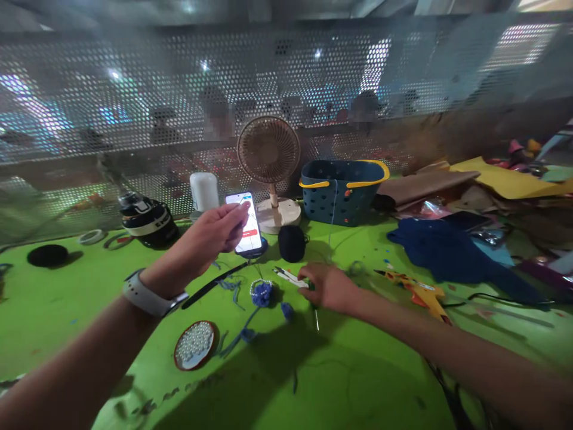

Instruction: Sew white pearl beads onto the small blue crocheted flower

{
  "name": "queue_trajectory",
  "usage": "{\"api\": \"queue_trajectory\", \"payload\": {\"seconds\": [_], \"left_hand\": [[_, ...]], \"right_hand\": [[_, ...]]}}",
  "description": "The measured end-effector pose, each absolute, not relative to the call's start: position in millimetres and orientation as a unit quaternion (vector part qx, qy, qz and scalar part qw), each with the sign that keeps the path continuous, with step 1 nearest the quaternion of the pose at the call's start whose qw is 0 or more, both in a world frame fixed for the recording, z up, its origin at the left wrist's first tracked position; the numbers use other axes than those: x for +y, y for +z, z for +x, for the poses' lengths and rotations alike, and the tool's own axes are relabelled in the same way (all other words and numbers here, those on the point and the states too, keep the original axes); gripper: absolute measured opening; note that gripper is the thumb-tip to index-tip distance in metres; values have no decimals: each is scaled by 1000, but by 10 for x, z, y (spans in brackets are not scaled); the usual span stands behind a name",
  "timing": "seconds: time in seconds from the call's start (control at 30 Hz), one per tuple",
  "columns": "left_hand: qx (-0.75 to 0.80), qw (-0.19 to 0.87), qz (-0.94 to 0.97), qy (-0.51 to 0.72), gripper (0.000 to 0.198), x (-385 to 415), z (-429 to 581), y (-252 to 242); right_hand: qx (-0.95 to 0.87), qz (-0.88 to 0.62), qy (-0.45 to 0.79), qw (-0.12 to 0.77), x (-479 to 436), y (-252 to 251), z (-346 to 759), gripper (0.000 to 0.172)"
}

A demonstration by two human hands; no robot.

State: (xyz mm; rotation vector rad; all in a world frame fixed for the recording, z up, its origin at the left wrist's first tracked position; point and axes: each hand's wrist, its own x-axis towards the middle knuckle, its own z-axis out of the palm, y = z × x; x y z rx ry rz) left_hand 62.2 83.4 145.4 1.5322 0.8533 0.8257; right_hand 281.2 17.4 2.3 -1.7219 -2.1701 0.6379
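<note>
My left hand [221, 232] is raised in front of a lit phone [251, 236], thumb and fingers pinched together. Whatever lies in that pinch is too small to make out. Fingers of my right hand [329, 288] close on white-handled snips [290, 277] just above the green table. A thin metal rod [317, 319] sticks out below this hand. Between the hands lies a small blue crocheted piece [262, 295] with a string of pearl beads, and a fine thread rises from it. A black yarn ball [292, 243] sits behind the snips.
A dish of pearl beads [195, 345] stands front left. Behind are a fan [268, 149], a blue basket [331, 194] with yellow handles and a dark bottle [150, 221]. To the right lie a yellow glue gun [421, 291], blue cloth [452, 248] and piled sheets.
</note>
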Motion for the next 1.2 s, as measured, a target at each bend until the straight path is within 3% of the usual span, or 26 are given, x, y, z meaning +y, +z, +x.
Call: {"api": "queue_trajectory", "payload": {"seconds": [0.1,0.23,0.37,0.4,0.5,0.67,0.77,0.87,1.2], "left_hand": [[365,567,655,342,41,871,597,1496],[347,559,680,323,42,936,537,1471],[355,527,710,304,40,962,483,1464],[356,518,718,299,40,963,472,1462],[358,499,735,288,39,966,442,1440],[359,482,746,287,38,961,404,1400],[359,478,749,286,38,935,393,1397],[356,476,750,290,38,909,376,1386],[342,489,751,284,41,857,323,1335]], "right_hand": [[-761,-611,192,107,306,68,2572,35],[-748,-629,204,61,428,191,2442,37],[-722,-640,257,67,370,363,2468,14],[-715,-638,276,76,321,414,2492,7],[-691,-620,353,113,122,561,2572,11],[-565,-527,591,231,-121,645,2602,45],[-397,-443,725,346,-101,624,2528,48],[-317,-425,750,396,-26,641,2443,41],[-268,-377,787,408,94,710,2355,38]]}}
